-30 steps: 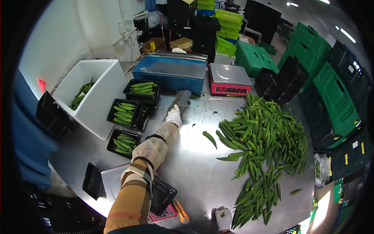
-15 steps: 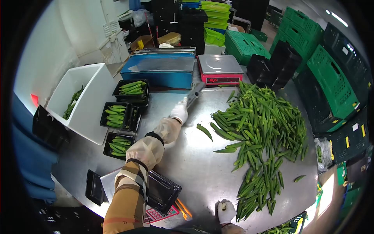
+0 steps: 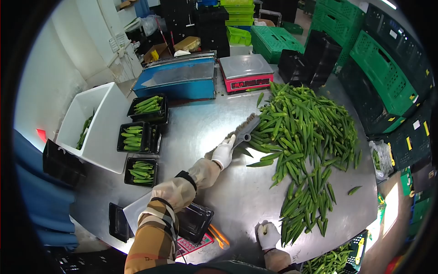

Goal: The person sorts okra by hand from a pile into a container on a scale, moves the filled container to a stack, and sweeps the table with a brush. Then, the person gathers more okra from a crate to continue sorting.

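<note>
Steel tabletop (image 3: 228, 201), crates (image 3: 273, 43) behind; my left hand (image 3: 223, 153) grips the brush (image 3: 246, 129), which has swung from the far edge to the okra pile (image 3: 301, 132), bristles now touching its left side; right hand (image 3: 268, 235) rests at the near edge; I cannot tell its grip.

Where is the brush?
Head view, centre: the brush is in the left hand, its bristles against the left edge of the okra pile, short of the scale.
</note>
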`<state>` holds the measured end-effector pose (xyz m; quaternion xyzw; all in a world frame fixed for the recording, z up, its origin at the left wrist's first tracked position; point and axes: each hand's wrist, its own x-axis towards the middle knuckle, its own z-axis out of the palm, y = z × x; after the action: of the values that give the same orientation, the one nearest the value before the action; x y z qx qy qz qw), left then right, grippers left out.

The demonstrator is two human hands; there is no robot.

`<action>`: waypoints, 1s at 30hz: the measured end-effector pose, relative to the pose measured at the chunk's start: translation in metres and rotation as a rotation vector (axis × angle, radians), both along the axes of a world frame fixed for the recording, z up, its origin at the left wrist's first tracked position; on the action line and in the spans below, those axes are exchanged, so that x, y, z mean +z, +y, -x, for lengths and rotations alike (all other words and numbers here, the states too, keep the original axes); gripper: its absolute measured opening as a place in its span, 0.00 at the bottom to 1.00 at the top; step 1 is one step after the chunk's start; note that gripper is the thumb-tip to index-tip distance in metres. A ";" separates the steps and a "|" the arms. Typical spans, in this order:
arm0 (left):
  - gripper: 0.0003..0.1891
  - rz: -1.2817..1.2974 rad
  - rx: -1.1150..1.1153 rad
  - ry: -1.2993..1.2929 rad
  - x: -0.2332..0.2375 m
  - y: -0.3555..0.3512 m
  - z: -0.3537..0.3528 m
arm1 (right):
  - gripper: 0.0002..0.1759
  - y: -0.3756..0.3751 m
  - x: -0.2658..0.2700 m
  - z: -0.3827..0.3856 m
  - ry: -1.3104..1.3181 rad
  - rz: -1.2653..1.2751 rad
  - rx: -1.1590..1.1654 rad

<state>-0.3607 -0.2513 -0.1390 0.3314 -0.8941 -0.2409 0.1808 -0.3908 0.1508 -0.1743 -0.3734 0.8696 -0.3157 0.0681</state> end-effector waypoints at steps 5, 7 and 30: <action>0.23 -0.480 0.013 0.214 0.006 0.001 -0.045 | 0.12 0.006 -0.009 0.000 0.023 0.000 0.007; 0.20 -0.870 0.197 0.341 0.032 0.008 -0.060 | 0.11 0.006 -0.008 0.001 0.036 0.005 0.008; 0.39 -0.126 -0.352 0.186 0.138 0.388 -0.105 | 0.24 0.035 0.162 -0.007 -1.160 0.651 -0.099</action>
<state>-0.2554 0.1368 -0.0009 0.1571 -0.9008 -0.3536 0.1969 -0.3836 0.1854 -0.0127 -0.1041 0.5685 -0.7147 0.3940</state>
